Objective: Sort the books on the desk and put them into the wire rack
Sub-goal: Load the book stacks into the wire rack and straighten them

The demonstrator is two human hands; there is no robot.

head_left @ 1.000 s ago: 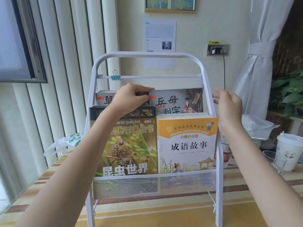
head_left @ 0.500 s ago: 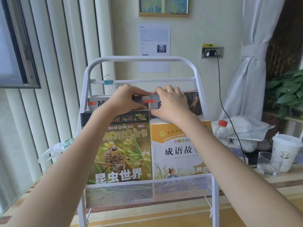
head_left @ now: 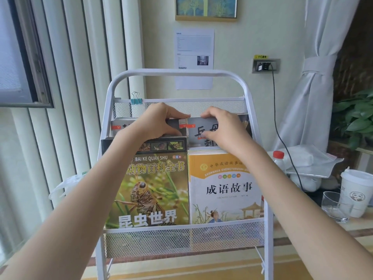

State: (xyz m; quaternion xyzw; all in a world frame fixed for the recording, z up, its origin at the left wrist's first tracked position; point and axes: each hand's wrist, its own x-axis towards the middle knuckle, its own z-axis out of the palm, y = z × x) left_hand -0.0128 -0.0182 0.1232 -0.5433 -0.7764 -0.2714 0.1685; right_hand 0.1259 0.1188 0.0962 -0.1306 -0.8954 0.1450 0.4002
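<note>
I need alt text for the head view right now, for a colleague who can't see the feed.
Both hands grip grey books in the upper tier of a white wire rack: the left hand on the left book, the right hand on the right book. In the lower tier stand an insect encyclopedia and an idiom storybook.

wire rack (head_left: 177, 73) on striped desk (head_left: 302, 257), holding books (head_left: 224, 188)

Under the wire rack (head_left: 177, 73) top bar, an open gap lies above the mesh rail. A binder clip (head_left: 136, 98) crowds its left end; books (head_left: 224, 186) fill the shelves below.
</note>
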